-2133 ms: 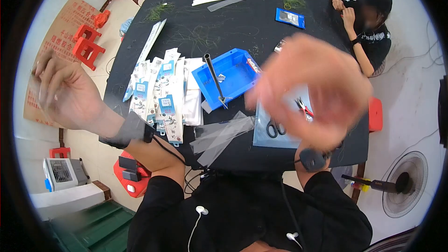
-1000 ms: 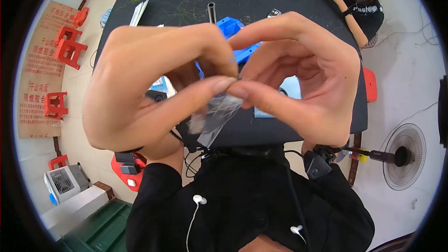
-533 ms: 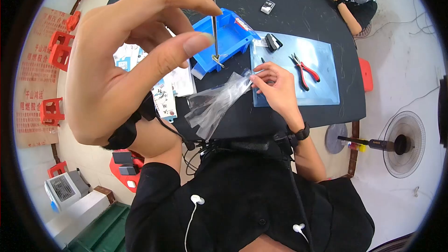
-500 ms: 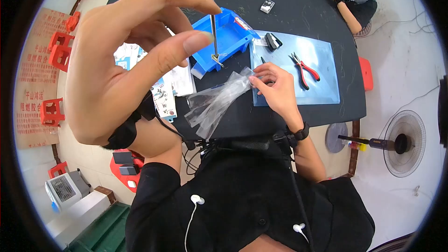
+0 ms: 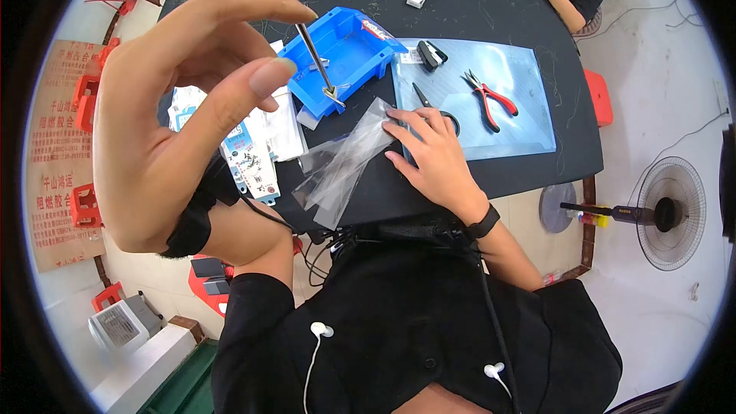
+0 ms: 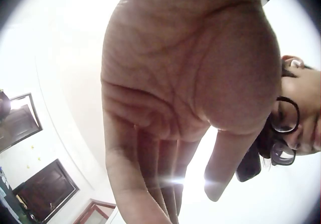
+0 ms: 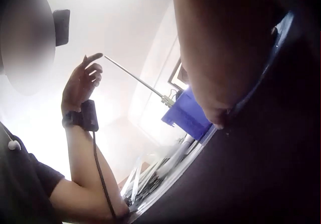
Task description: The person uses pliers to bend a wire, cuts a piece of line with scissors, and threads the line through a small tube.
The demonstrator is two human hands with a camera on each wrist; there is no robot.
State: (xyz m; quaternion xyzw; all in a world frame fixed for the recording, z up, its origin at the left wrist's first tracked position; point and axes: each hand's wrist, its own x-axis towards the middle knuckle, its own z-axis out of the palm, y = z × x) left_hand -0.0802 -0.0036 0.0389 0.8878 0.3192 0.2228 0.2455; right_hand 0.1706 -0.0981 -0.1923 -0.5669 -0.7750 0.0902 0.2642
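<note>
Close to the camera in the head view, my left hand (image 5: 169,123) is raised with bent fingers; a gap parts thumb and index finger, and nothing shows between them. In the left wrist view its palm (image 6: 190,73) is bare. A thin metal rod (image 5: 313,47) slants beside those fingertips, its clipped lower end at the blue tray (image 5: 377,66). My right hand (image 5: 437,157) lies palm down with spread fingers, fingertips touching the upper right end of several clear plastic strips (image 5: 341,172). The right wrist view shows that hand (image 7: 220,58) dark and close up.
Printed white and blue packets (image 5: 249,157) lie left of the strips. On a pale blue sheet (image 5: 529,130) are scissors (image 5: 420,94), red-handled pliers (image 5: 488,101) and a black clip-like object (image 5: 432,55). Another person's arm (image 5: 563,6) is at the upper right.
The view has shifted. My right fingers have spread from a bunched hold at the strips' end and now lie flatter. My left hand keeps nearly the same bent pose.
</note>
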